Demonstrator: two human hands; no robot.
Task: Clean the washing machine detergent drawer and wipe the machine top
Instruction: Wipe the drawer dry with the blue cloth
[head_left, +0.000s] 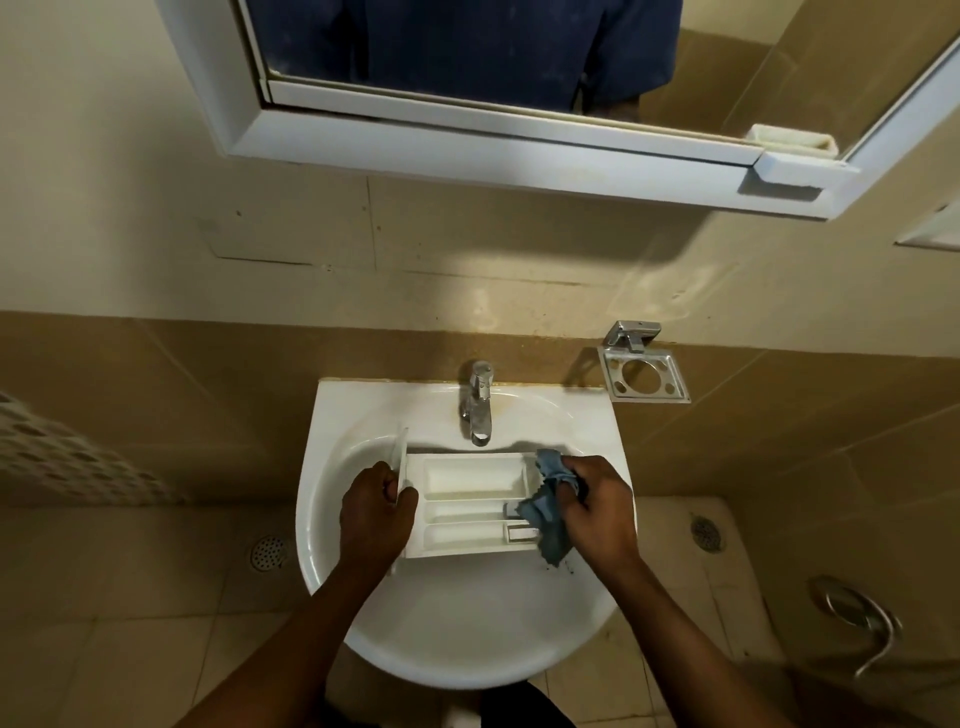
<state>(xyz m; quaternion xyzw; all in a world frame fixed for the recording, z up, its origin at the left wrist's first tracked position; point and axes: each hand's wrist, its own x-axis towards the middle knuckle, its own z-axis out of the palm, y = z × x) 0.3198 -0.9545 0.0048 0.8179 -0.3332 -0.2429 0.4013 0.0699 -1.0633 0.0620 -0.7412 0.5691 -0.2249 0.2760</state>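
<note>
The detergent drawer (467, 499) sits over the bowl of the sink (467, 623), open side up, its three compartments showing pale and mostly clean. A blue cloth (545, 519) lies bunched on its right end, pinched in the curled fingers of the right hand (597, 512). The left hand (376, 512) is clenched round the drawer's front panel.

The step looks like wiping out the compartments. It should go best with a firm left grip, so the drawer cannot rock. A cloth corner pushed along each channel would reach the small fittings at the right end, where residue is likely to hide.

The drawer's long axis runs left to right across the sink. Its front panel points to the person's left, and the back end lies under the cloth. The tap (480, 405) stands just behind it, with no water visible.
</note>
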